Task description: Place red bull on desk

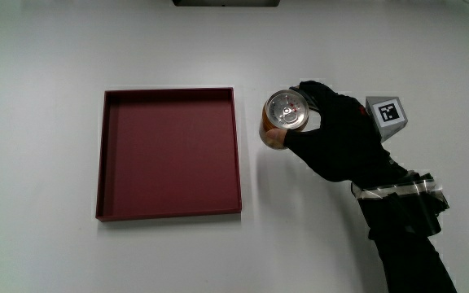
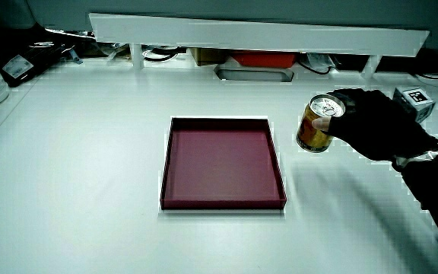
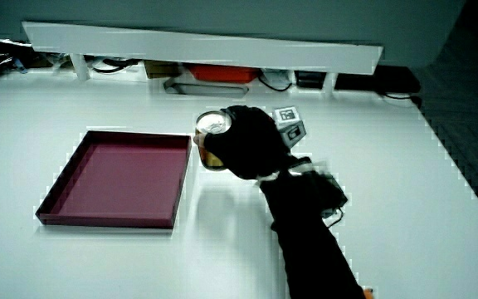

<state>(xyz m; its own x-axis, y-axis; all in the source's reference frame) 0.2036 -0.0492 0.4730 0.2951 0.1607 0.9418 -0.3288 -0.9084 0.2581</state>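
White tabletop [image 1: 47, 260] is spreading wide under everything, with a low white partition [image 2: 257, 34] running along the edge farthest from the person in both side views. Lying flat on it is a shallow square dark red tray [image 1: 101, 163] with low walls, nothing inside it. Just beside the tray, apart from its wall, a small gold and orange drink can with a silver top [image 1: 284, 114] is standing upright, its base appearing to rest on the table in a side view [image 2: 315, 129]. The hand in the black glove [image 1: 340, 142] is wrapping its fingers [image 1: 316, 91] and thumb around the can's upper side, gripping it. A small grey cube with a black-and-white pattern [image 1: 386, 114] is sitting on the back of the hand. The black-sleeved forearm [image 1: 409, 244] is reaching in from the person's edge of the table.
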